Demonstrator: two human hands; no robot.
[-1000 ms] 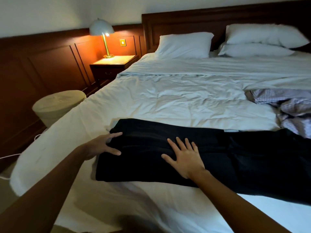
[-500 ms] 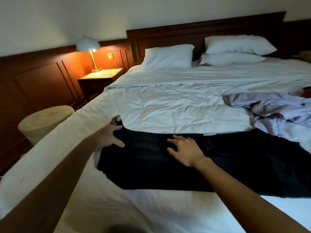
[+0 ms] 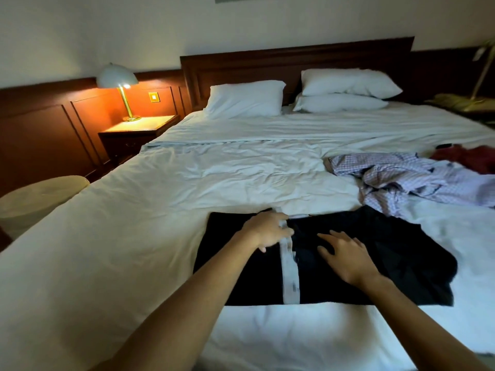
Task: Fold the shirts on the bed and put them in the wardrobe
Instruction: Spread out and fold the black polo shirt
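On black shirt [image 3: 388, 253]: left hand [image 3: 267, 231] grips folded edge; right hand [image 3: 345, 255] flat, fingers spread.

Head view. A black shirt [image 3: 375, 250] lay across the near part of the bed [image 3: 134, 236], with a pale strip [image 3: 290, 271] running down its middle. The left hand [image 3: 267, 231] rested at the strip's top, its grip blurred. The right hand [image 3: 345, 253] lay flat on the shirt, fingers [image 3: 329, 236] spread. A checked shirt [image 3: 407, 180] lay crumpled just beyond.

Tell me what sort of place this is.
A bedroom, probably a hotel room: a wide bed with white pillows, a dark wooden headboard, and a lit lamp on a nightstand beside it.
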